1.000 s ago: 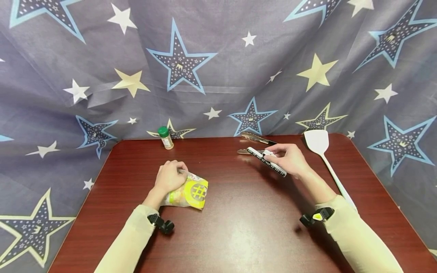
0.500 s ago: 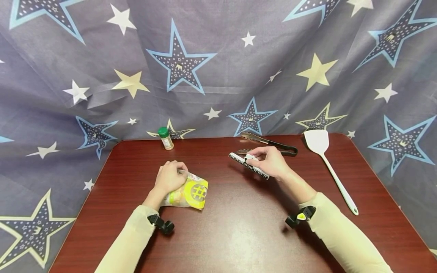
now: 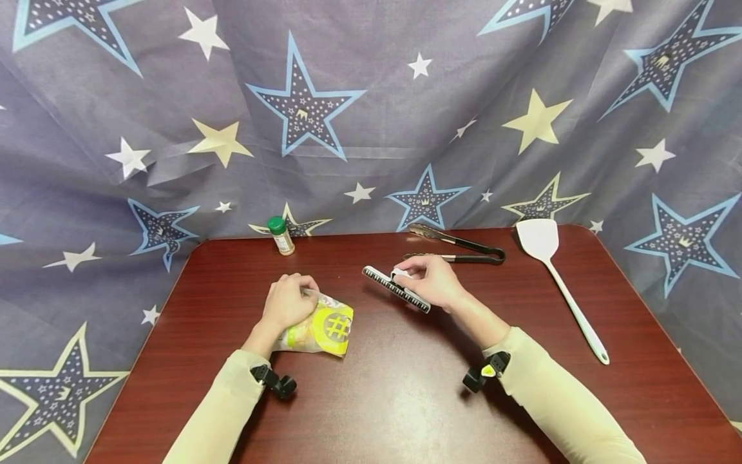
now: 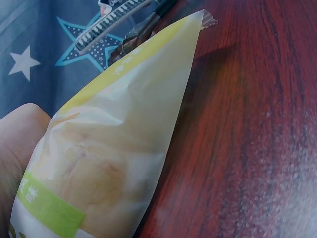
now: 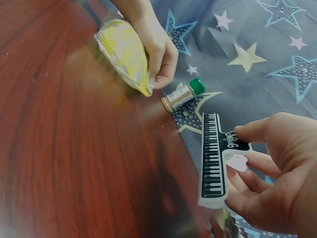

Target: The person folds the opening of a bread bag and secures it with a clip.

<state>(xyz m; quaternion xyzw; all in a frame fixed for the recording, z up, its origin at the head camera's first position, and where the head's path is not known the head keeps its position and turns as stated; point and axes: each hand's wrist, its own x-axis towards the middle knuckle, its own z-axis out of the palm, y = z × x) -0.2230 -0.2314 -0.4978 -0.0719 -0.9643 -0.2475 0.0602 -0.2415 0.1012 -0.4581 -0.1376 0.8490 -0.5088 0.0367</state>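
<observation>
On the left side of the table, my left hand (image 3: 290,301) grips the upper part of a yellow and clear food bag (image 3: 324,327). Pale, rounded food shows through its film in the left wrist view. My right hand (image 3: 435,282) pinches the handle tabs of a clip with a piano-key pattern (image 3: 397,290), held above the table. In the right wrist view the clip (image 5: 213,158) has a long black and white edge, and thumb and fingers press its tabs from either side. A gap separates the clip from the bag.
A seasoning bottle with a green cap (image 3: 281,236) stands at the back left of the table (image 3: 371,399). Black-handled tongs (image 3: 481,250) lie at the back, behind the right hand. A white spatula (image 3: 559,277) lies along the right. A star-patterned cloth (image 3: 359,142) hangs behind.
My right hand has carried the clip leftward and slightly nearer, toward the bag, uncovering the tongs and the spatula's handle. The left hand and the bag have stayed put.
</observation>
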